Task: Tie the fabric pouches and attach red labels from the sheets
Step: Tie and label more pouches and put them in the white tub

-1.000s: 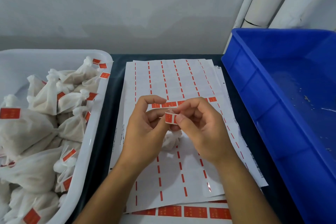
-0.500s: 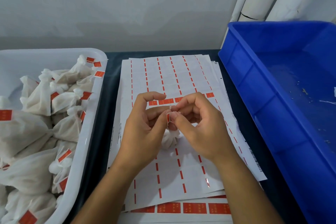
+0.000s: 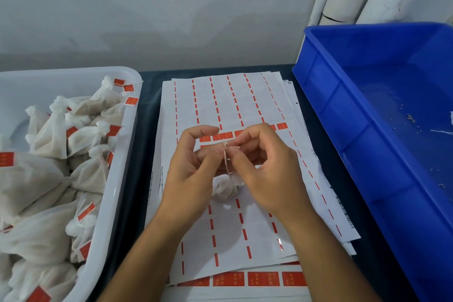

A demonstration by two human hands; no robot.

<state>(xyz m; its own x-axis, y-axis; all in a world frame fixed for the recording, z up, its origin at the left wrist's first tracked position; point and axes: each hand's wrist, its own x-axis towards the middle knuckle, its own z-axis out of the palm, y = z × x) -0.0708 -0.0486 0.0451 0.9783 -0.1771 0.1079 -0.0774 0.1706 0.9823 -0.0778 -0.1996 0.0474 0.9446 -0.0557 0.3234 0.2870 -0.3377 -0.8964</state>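
One small white fabric pouch hangs just below my grip. My left hand and right hand both pinch its thin white string.

A dark table carries three items side by side. At the left stands a white tub filled with tied pouches. At the centre lies a stack of label sheets, fanned slightly, with edges of lower sheets showing at the right and near sides. The top sheet is mostly stripped, with a few red labels remaining mid-sheet. At the right stands a blue bin, just beside the stack. A strip of table shows between tub and sheets.
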